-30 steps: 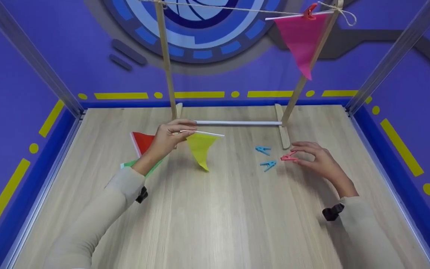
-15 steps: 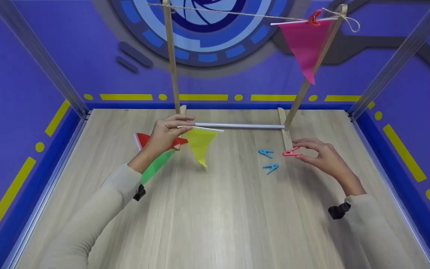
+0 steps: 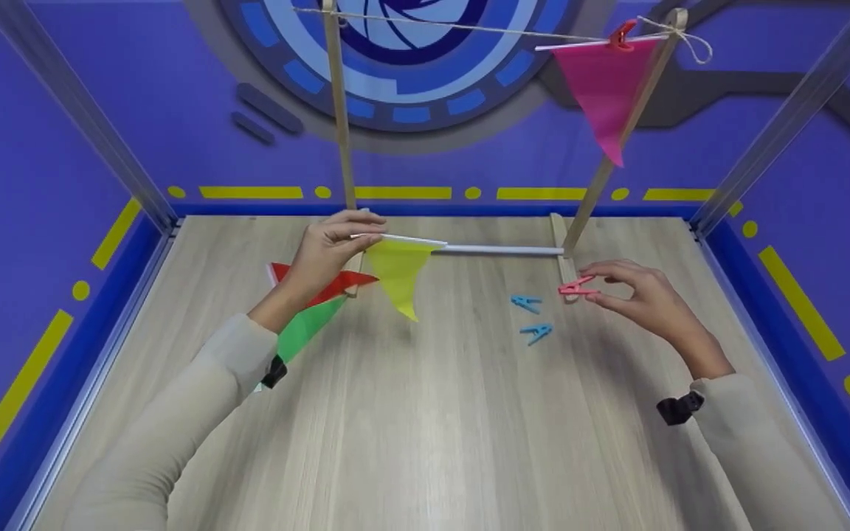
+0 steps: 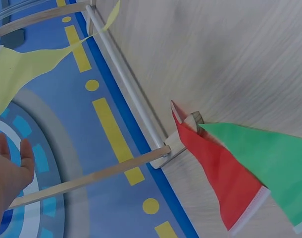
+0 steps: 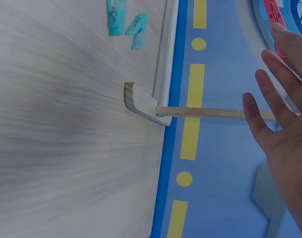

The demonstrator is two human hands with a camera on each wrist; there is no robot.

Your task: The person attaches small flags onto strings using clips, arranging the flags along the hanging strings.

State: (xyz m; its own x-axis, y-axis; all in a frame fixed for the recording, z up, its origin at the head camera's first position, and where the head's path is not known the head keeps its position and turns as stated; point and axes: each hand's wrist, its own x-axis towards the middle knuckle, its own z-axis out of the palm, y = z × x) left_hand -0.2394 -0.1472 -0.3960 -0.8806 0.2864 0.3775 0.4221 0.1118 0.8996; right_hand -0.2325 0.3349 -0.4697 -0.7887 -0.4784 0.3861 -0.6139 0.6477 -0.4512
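Left grip (image 3: 330, 249) pinching yellow flag (image 3: 398, 267) by end, 9 o'clock of right grip (image 3: 643, 297), which pinches pink clip (image 3: 577, 287) by handles. Risks: off-centre hold could let flag swivel; uneven squeeze could spring clip onto table (image 3: 440, 420).

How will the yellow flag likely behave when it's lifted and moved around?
The yellow flag is probably floppy: its tail bends and twists in the left wrist view. Its white edge is likely stiff, since it runs straight out from the left grip. The whole looks light, being pinched near one end without visible sag along that edge.
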